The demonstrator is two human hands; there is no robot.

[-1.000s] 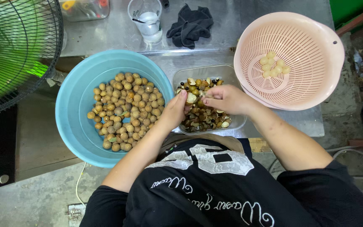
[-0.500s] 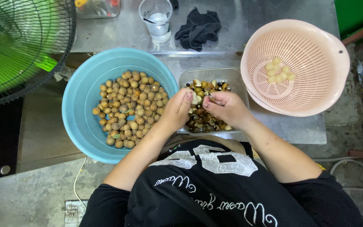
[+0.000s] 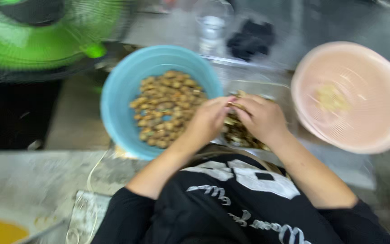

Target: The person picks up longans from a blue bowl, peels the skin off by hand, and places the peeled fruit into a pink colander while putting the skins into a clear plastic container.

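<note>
Blue bowl (image 3: 118, 97) of nuts left of fingers, pink colander (image 3: 353, 97) right. Left hand (image 3: 211, 119) and right hand (image 3: 262, 118) pinching one nut (image 3: 234, 105) above shell tray (image 3: 271, 88). Risk: slipping from fingertips, dropping among shells below.

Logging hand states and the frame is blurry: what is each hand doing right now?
Left hand: fingers curled at a small brown fruit over the clear tray; grip unclear.
Right hand: fingers bent onto the same fruit; grip unclear.
</note>
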